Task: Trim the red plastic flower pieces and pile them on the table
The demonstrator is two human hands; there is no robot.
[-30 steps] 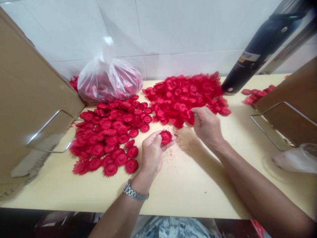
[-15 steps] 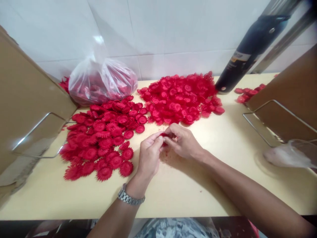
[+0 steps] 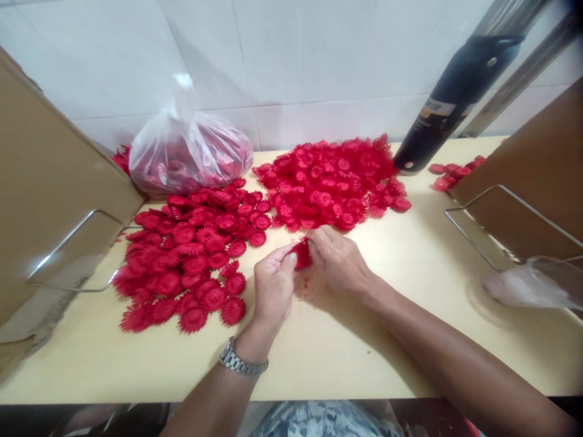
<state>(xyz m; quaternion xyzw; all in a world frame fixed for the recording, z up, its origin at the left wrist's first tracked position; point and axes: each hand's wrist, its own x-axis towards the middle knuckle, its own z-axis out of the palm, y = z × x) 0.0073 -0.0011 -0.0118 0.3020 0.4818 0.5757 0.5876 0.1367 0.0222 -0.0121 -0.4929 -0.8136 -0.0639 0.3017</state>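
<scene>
As seen in the one head view, with the picture's centre as the clock's hub, two bare hands meet just below centre, at six o'clock. One red, fringed, flower-like piece [image 3: 302,256] lies between them. The left hand [image 3: 274,276] clamps it between thumb and fingers; one metal watch [image 3: 242,363] circles that wrist at seven o'clock. The right hand [image 3: 339,261] has its fingers bent together against the piece's right edge; their tips are hidden, so I cannot tell whether they grip.

Two large heaps of similar red pieces, too overlapped to count, lie on one pale yellow table [image 3: 328,358]: the near heap [image 3: 195,258] toward eight o'clock, the far heap [image 3: 328,182] at one. One small cluster [image 3: 455,173] sits between two and three.

One knotted translucent bag [image 3: 191,152] with red contents stands at ten o'clock, one dark bottle [image 3: 449,115] at two. Two brown cardboard panels flank the table, at nine [image 3: 54,176] and three [image 3: 537,164], each with one bent wire loop beside it. One crumpled clear plastic piece [image 3: 531,285] is at four.
</scene>
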